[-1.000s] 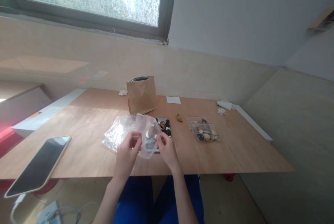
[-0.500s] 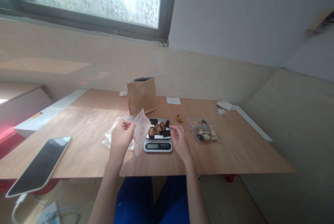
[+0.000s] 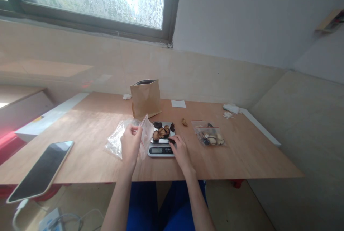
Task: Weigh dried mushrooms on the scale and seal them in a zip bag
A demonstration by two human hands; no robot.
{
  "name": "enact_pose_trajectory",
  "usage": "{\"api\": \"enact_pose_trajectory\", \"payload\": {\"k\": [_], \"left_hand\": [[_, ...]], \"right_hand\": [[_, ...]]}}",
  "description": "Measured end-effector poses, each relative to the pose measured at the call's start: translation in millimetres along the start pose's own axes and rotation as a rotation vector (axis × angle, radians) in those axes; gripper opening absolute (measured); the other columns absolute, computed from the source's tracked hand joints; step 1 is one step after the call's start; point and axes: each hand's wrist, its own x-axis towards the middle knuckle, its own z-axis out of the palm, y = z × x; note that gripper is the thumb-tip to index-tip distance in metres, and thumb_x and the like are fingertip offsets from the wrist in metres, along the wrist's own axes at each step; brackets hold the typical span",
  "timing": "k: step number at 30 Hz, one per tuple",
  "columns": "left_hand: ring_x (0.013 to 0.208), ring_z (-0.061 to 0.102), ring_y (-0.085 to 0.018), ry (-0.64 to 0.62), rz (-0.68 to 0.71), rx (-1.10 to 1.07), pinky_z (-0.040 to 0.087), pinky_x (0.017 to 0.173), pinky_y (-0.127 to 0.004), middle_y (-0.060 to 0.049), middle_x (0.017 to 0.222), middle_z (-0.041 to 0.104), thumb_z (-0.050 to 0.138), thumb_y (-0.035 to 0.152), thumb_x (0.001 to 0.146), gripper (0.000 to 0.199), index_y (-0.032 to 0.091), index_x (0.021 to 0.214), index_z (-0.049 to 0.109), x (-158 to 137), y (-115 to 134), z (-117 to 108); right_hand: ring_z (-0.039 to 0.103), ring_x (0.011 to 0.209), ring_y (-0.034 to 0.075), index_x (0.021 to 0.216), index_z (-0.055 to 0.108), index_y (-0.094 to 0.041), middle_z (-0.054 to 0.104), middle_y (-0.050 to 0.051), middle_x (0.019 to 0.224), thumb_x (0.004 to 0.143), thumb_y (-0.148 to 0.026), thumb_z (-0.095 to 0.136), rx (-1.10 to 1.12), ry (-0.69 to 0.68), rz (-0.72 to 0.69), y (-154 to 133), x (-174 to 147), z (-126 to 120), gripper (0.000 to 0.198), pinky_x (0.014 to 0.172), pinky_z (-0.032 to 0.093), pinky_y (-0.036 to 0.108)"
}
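My left hand [image 3: 131, 144] is closed on the edge of a clear zip bag [image 3: 146, 132], which stands open beside the scale. A small digital kitchen scale [image 3: 153, 155] lies in front of me, its display lit but too blurred to read. Several brown and dark dried slices [image 3: 161, 132], like dried mushroom, rest on its metal plate. At the plate's front right corner, my right hand [image 3: 181, 152] pinches a dark dried piece [image 3: 171, 140] between thumb and fingers.
Behind the scale stands an open brown paper pouch [image 3: 146, 98]. Crumpled clear plastic [image 3: 114, 139] lies left, with a phone [image 3: 40, 170] at the table's left edge. Right of the scale are a loose dried slice [image 3: 184, 122] and filled zip bags [image 3: 211, 136]; a white paper [image 3: 178, 103] lies behind.
My right hand has moved forward-left to the plate's near corner and closed on a dark piece there. My left hand, with the zip bag, has shifted slightly right.
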Motion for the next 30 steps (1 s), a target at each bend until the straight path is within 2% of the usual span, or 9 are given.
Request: {"api": "enact_pose_trajectory", "payload": {"k": [2,7,12,17,20,22,26,30], "left_hand": [[0.058,0.055,-0.018,0.005,0.001,-0.010,0.037,0.055,-0.027,0.001,0.056,0.055,0.049,0.035,0.076,0.018,0.021,0.065,0.048,-1,-1,2],[0.058,0.054,-0.018,-0.007,-0.005,0.050,0.035,0.053,-0.026,0.000,0.061,0.058,0.047,0.040,0.077,0.020,0.022,0.067,0.047,-8,-1,8],[0.057,0.053,-0.017,-0.028,0.054,0.133,0.031,0.052,-0.025,0.001,0.061,0.056,0.045,0.038,0.078,0.018,0.023,0.068,0.045,-17,2,15],[0.055,0.053,-0.016,-0.037,0.078,-0.061,0.036,0.054,-0.025,0.002,0.058,0.055,0.047,0.039,0.077,0.020,0.022,0.066,0.046,-17,-3,16],[0.054,0.053,-0.016,-0.022,0.007,-0.111,0.037,0.054,-0.026,0.002,0.055,0.053,0.048,0.041,0.076,0.022,0.021,0.066,0.048,-12,-7,10],[0.053,0.053,-0.016,-0.015,-0.031,-0.130,0.037,0.054,-0.026,0.002,0.054,0.053,0.049,0.041,0.076,0.022,0.021,0.066,0.047,-10,-9,7],[0.052,0.052,-0.015,0.004,-0.053,-0.176,0.036,0.054,-0.025,0.004,0.054,0.052,0.049,0.039,0.076,0.020,0.021,0.067,0.046,-9,-11,4],[0.052,0.052,-0.015,0.013,-0.040,-0.187,0.037,0.054,-0.026,0.003,0.055,0.053,0.050,0.040,0.077,0.021,0.021,0.067,0.045,-10,-11,4]], "right_hand": [[0.058,0.093,0.023,0.094,0.064,-0.021,0.064,0.008,0.096,0.083,-0.018,0.046,0.019,0.032,0.037,-5,2,-3,0.021,0.083,0.046,0.038],[0.062,0.072,0.018,0.116,0.055,-0.017,0.067,0.007,0.086,0.082,-0.032,0.053,0.250,0.144,0.239,-38,15,-8,0.037,0.067,0.049,0.030],[0.061,0.065,0.014,0.105,0.054,-0.017,0.064,0.000,0.070,0.079,-0.040,0.058,0.515,0.140,0.212,-79,30,-5,0.035,0.060,0.048,0.024],[0.060,0.065,0.013,0.100,0.057,-0.017,0.064,0.001,0.073,0.084,-0.041,0.050,0.427,0.074,0.123,-86,38,-3,0.029,0.060,0.047,0.023],[0.062,0.078,0.015,0.097,0.057,-0.016,0.065,0.006,0.087,0.090,-0.033,0.038,0.381,0.125,0.099,-71,40,2,0.026,0.071,0.048,0.026],[0.060,0.091,0.016,0.100,0.058,-0.016,0.064,0.008,0.098,0.090,-0.025,0.036,0.270,0.111,0.047,-56,38,9,0.025,0.081,0.047,0.029],[0.044,0.121,0.022,0.118,0.054,-0.017,0.052,0.012,0.126,0.085,-0.021,0.045,-0.041,-0.120,-0.123,-33,29,26,0.034,0.102,0.035,0.039],[0.036,0.127,0.028,0.124,0.050,-0.019,0.045,0.014,0.133,0.084,-0.027,0.054,-0.258,-0.213,-0.153,-26,24,37,0.041,0.103,0.032,0.047]]}}
